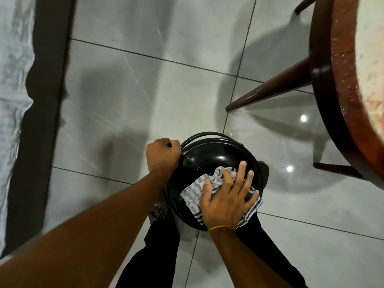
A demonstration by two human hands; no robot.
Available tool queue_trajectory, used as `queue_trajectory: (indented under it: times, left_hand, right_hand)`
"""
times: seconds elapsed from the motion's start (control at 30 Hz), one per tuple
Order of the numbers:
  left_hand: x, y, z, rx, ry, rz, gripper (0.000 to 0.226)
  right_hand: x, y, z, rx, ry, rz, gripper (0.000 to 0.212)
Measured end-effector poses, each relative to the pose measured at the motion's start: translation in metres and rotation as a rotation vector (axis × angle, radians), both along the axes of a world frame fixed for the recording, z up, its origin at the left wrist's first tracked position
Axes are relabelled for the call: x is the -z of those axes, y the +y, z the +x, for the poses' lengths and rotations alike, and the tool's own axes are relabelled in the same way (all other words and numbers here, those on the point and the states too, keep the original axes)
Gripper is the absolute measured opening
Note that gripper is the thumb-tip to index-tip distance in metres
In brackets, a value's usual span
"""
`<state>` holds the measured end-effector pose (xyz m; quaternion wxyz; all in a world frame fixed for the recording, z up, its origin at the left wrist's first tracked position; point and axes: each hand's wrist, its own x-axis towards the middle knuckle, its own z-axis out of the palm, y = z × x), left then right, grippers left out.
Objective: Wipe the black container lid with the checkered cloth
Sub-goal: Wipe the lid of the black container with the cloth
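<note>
A round, glossy black container lid [216, 154] sits on a black container on the tiled floor, low in the middle of the view, between my legs. My right hand [227, 201] lies flat with fingers spread on the white-and-dark checkered cloth [192, 196], pressing it onto the near right part of the lid. My left hand [163, 155] is closed in a fist at the lid's far left rim, gripping the container's edge or handle; what the fingers hold is hidden. A thin wire handle [207, 134] arcs behind the lid.
A round wooden table [349, 80] with dark splayed legs [270, 90] fills the upper right. A dark strip [39, 113] and pale fabric [12, 80] run down the left side. Glossy grey floor tiles [145, 90] lie between them.
</note>
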<state>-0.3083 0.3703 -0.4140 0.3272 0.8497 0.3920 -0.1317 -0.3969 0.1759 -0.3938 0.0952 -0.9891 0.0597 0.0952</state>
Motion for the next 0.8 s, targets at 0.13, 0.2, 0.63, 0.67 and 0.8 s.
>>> queue_trajectory:
  times: [0.13,0.2,0.63,0.67,0.8]
  left_hand:
    - [0.000,-0.001,0.001,-0.002,-0.005,0.004,0.046]
    - [0.000,-0.001,0.000,0.003,-0.001,0.004,0.046]
    - [0.004,-0.003,-0.010,-0.114,-0.030,-0.009,0.050]
    - [0.004,-0.004,-0.009,-0.138,-0.026,-0.013,0.050]
    - [0.001,-0.007,-0.008,-0.195,-0.013,-0.012,0.051]
  right_hand:
    - [0.003,-0.023,-0.003,-0.207,0.048,0.008,0.058]
    - [0.003,-0.039,0.003,-0.372,0.068,0.016,0.057]
    - [0.001,-0.074,0.086,-1.071,-0.004,0.051,0.062]
    - [-0.001,-0.071,0.082,-1.005,-0.015,0.046,0.061]
    - [-0.009,-0.052,0.044,-0.554,0.041,-0.010,0.066]
